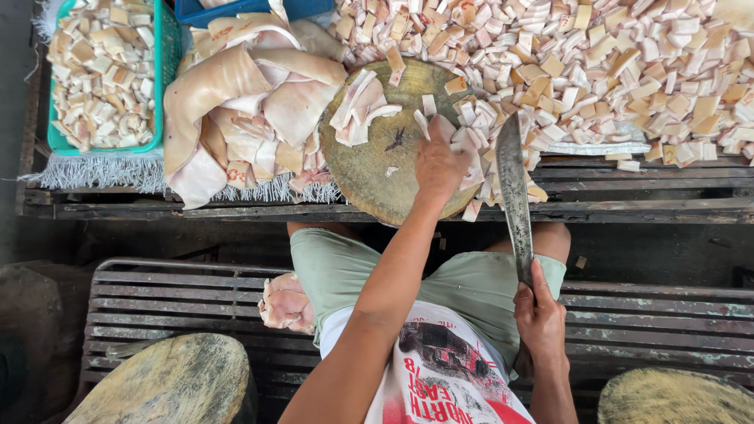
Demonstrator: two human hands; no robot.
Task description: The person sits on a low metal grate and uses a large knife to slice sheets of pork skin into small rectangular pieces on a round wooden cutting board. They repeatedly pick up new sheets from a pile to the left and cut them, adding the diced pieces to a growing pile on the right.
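My left hand reaches forward onto the round wooden chopping block, fingers pressed on a cluster of cut pork-skin pieces at the block's right edge. My right hand grips the handle of a long cleaver near my lap; its blade points away from me, lying beside the block over the wooden table's edge. A few larger skin strips lie on the block's far side.
A big heap of cut skin squares fills the table's right. Large uncut skin sheets lie left of the block. A green basket holds more pieces. Another skin piece rests on the slatted bench. Two other round blocks stand below.
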